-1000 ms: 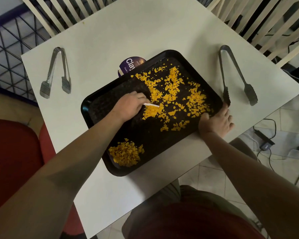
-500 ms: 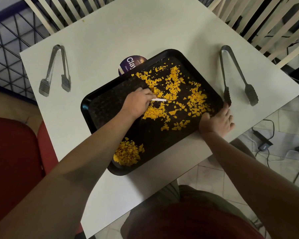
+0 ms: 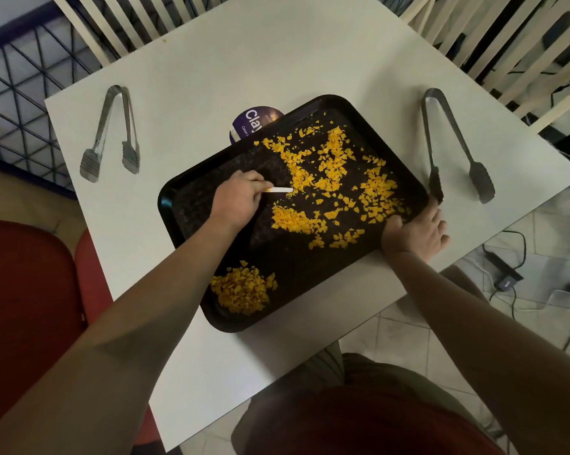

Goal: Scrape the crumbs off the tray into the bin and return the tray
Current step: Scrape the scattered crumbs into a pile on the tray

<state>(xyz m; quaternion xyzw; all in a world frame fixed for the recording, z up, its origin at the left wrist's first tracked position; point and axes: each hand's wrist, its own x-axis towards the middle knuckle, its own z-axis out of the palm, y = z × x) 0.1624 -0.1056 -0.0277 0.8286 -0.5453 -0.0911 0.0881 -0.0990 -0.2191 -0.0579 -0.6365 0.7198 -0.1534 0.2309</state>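
Your left hand is reached out, palm down, fingers curled closed around a thin white scraper that sticks out to the right. Left forearm runs diagonally up from lower left. Your right hand is lower right, fingers spread, thumb hooked over the tray rim at its right corner, wrist bent.
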